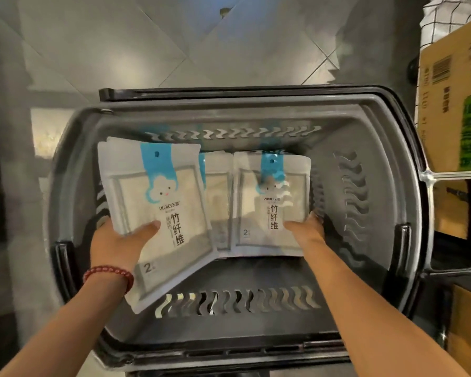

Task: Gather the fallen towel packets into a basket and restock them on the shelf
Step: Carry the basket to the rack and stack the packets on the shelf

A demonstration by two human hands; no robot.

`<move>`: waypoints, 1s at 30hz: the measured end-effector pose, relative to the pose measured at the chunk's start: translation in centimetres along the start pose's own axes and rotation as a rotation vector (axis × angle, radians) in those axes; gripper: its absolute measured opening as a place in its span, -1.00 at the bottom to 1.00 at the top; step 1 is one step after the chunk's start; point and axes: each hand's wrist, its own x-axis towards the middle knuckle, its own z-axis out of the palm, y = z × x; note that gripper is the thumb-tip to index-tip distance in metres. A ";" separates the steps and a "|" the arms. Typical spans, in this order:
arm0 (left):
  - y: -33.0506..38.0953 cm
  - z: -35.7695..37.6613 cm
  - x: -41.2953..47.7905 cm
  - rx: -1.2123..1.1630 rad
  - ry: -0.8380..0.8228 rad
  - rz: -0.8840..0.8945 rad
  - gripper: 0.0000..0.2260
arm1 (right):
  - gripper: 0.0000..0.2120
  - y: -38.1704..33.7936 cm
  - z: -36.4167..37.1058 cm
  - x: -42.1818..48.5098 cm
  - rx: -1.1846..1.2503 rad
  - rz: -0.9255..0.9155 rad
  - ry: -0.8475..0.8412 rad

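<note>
Grey floor tiles (pixel 125 47) were seen beneath a dark plastic basket (pixel 386 148); inside it, one towel packet (pixel 158 213) was gripped at its lower edge by the left hand (pixel 117 246), thumb closed over its face; a second packet (pixel 269 208) was clasped by the right hand (pixel 307 229); more packets (pixel 218 191) lay between them; cardboard boxes (pixel 446 104) were stacked to the right.

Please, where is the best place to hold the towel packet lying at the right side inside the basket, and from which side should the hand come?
Probably its lower right corner, coming from above and from the near side. The right packet lies flat in the basket, close to the right wall, so its near edge is the freest. The right hand already pinches there, thumb on top.
</note>
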 end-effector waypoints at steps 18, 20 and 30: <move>2.5 -0.8 -1.8 0.066 0.023 0.044 -0.79 | -0.74 0.4 -2.5 -11.0 0.674 -0.516 0.132; 3.3 -1.2 -2.4 0.057 -0.004 0.037 -0.79 | -0.77 0.4 -4.0 -12.0 0.700 -0.513 0.096; 11.9 -6.2 -11.8 0.069 -0.185 0.137 -0.80 | -0.75 0.1 -12.2 -25.2 0.810 -0.537 0.133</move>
